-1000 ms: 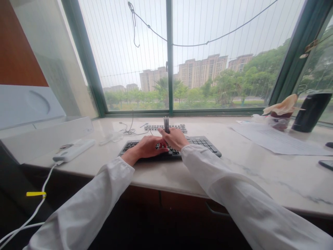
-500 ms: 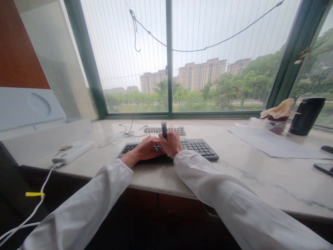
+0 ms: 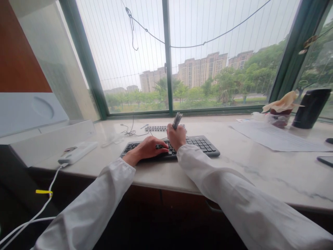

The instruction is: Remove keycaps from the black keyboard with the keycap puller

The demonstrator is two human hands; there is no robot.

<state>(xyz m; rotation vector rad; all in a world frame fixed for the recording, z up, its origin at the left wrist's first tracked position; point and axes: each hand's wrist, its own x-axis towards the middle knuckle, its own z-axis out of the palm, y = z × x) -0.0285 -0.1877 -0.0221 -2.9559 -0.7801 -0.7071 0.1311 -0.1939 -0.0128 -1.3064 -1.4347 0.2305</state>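
Observation:
A black keyboard (image 3: 204,144) lies near the counter's front edge. Part of it, around the middle, shows pale key sites that look like they have no caps. My left hand (image 3: 149,147) rests palm down on its left half, fingers stretched out over the keys and thumb apart. My right hand (image 3: 177,136) is closed around a grey cylindrical tool handle (image 3: 177,120), which sticks up out of the fist and tilts right. The tool's lower end is hidden behind the hand, above the keyboard's middle.
Behind the keyboard, small keycap-like pieces (image 3: 157,128) lie in rows beside a thin cable (image 3: 130,132). A white power strip (image 3: 78,152) and white box (image 3: 59,135) stand left. On the right are paper sheets (image 3: 265,137), a dark red cup (image 3: 281,117), a black tumbler (image 3: 312,108) and a phone (image 3: 325,161).
My right hand has lifted and moved right, away from my left hand, with the tool handle now tilted. The left hand stays on the keyboard. The view has shifted slightly.

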